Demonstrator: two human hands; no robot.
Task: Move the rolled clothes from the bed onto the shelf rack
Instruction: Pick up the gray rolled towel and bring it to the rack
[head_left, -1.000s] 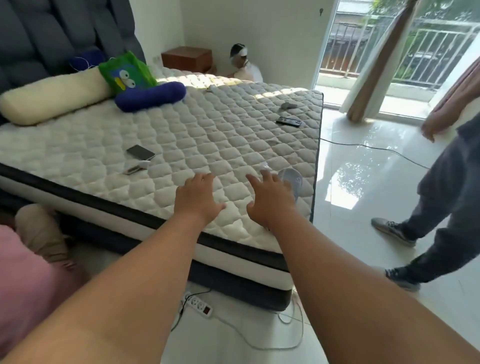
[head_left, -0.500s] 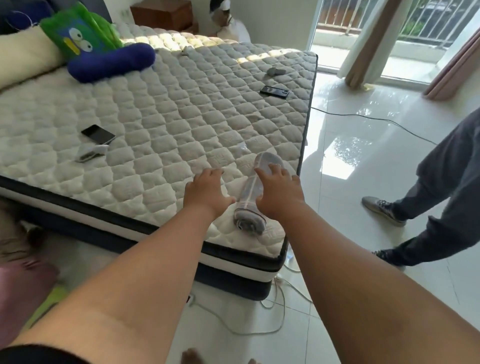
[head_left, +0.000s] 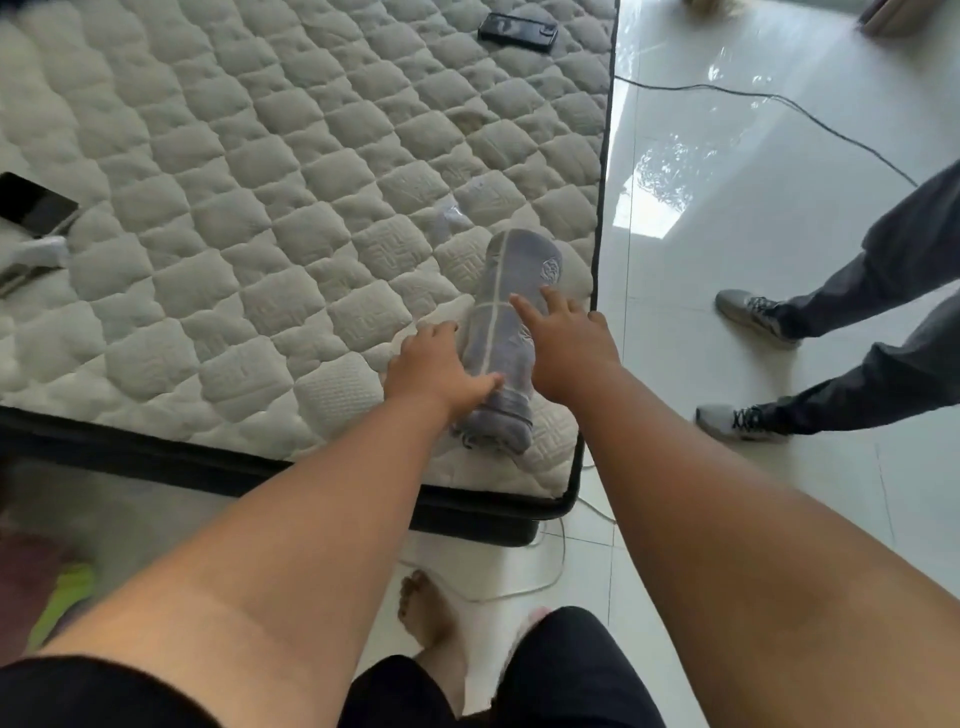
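Grey rolled garment (head_left: 506, 332), near mattress (head_left: 260, 234) corner: likely soft, light, prone to unrolling. Left hand (head_left: 434, 366) and right hand (head_left: 566, 353) flank it, fingers spread, unclosed. Grip both sides mid-length.

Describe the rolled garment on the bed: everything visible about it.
The rolled garment is grey-blue soft fabric with a pale seam along its length and a small pale emblem near the far end. It lies flat on the quilted mattress near the right corner, rolled tight, long axis pointing away. The left hand presses its left side; the right hand rests on top and right. Not lifted yet.
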